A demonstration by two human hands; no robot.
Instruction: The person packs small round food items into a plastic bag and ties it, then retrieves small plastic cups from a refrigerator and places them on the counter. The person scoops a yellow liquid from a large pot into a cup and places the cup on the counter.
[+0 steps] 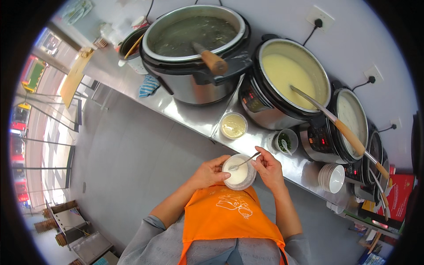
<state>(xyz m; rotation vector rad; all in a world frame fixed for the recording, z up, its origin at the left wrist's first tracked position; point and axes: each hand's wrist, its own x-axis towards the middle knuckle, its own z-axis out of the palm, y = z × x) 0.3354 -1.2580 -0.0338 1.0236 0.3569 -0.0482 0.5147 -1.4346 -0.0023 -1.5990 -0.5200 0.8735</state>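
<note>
My left hand (pixel 209 171) grips a round clear plastic tub (pixel 249 180) by its left side, the thumb over the rim. Inside lies a white granular substance (pixel 239 174), perhaps sugar or salt. Between the fingertips of my right hand (pixel 271 168) is the handle of a small metal spoon (pixel 245 161); its bowl rests in the white grains. Both hands are in front of an orange apron (pixel 228 218), just off the counter's edge. Beyond them on the counter stand a lidded-looking tub of pale yellow food (pixel 234 126) and a tub of chopped greens (pixel 285 140) with a white spoon.
Along the stainless-steel counter (pixel 185 111) stand a large cooker of dark liquid (pixel 195 36), a cooker of yellow porridge-like liquid (pixel 286 73) and one with whitish contents (pixel 349 116), with wood-handled ladles. Stacked white bowls (pixel 331 178) lie right; a striped cloth (pixel 149 86) lies left.
</note>
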